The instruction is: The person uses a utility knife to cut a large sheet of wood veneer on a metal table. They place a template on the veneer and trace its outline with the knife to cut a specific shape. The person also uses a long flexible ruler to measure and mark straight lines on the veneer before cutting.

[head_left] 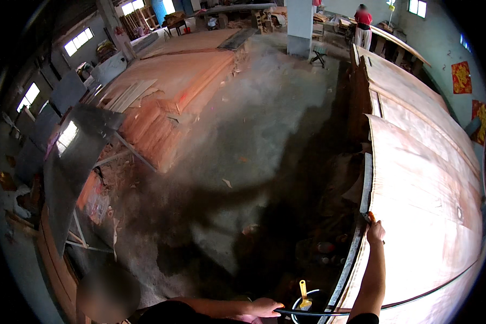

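Note:
My right hand (375,232) reaches out to the near edge of a tall stack of thin wooden veneer sheets (421,178) and grips a small orange-handled tool (369,217) against that edge. My left hand (264,307) is low in the picture, closed on the thin dark wire handle (308,312) of a bucket (298,310). A yellow-handled brush (304,297) stands in the bucket.
A bare dusty concrete floor (243,140) runs between the stacks. Another wide stack of reddish veneer (173,92) lies at the left, beside grey metal plates (75,156). A concrete pillar (299,27) and a person in a red top (363,26) stand far back.

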`<state>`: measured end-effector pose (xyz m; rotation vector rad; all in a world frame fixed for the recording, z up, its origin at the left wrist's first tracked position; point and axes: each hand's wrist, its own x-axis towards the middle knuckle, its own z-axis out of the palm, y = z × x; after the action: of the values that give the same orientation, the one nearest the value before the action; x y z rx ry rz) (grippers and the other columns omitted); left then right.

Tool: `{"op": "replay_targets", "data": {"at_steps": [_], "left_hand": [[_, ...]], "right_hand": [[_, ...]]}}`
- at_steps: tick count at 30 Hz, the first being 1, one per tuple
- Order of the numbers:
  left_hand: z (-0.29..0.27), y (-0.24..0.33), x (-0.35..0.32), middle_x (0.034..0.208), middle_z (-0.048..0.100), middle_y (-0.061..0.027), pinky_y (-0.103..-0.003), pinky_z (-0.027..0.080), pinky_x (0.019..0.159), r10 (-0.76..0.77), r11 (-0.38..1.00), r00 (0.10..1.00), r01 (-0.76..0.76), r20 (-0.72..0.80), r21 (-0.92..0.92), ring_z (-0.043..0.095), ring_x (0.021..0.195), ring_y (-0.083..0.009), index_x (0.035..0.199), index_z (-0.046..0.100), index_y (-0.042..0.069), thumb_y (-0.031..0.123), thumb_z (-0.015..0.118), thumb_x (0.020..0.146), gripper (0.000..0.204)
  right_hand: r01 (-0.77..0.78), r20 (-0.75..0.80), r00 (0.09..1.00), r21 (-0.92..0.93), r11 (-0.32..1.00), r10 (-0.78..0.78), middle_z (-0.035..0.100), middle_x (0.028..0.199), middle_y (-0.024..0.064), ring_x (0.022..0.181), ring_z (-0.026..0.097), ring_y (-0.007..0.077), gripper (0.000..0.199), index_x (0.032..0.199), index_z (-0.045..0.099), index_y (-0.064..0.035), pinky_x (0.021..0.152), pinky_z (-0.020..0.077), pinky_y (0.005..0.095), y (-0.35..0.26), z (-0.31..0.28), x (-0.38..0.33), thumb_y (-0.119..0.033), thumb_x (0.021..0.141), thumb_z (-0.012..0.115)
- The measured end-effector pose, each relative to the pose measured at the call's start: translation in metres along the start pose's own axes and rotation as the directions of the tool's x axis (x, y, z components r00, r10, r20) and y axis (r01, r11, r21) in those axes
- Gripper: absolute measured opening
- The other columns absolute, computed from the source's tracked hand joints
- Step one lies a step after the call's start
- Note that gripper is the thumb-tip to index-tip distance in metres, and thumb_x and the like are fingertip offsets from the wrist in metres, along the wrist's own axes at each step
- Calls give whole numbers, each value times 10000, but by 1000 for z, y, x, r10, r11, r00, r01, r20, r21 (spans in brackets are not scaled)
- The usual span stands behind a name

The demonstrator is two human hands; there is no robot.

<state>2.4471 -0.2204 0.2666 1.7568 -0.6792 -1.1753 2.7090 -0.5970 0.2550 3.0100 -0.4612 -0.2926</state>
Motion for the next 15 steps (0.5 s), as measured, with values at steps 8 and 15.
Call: {"op": "replay_targets", "data": {"at_steps": [8,15], "left_hand": [[-1,9,-2,726,571,-150,-370,439,562,7,999,1000,-7,8,34,565,666,-287,1032,482,54,266,500,778,331],[2,2,4,722,571,-147,-374,440,556,-14,999,1000,14,9,37,564,660,-290,1027,487,56,272,504,773,334]], "right_hand": [[22,-86,996,144,989,-10,507,892,137,772,556,281,487,1204,337,-145,663,447,376,-9,-20,-26,-235,763,525],[-60,-44,997,111,992,65,509,1014,146,805,562,282,846,1297,134,-181,693,454,348,-14,-7,-15,-355,639,637]]}}
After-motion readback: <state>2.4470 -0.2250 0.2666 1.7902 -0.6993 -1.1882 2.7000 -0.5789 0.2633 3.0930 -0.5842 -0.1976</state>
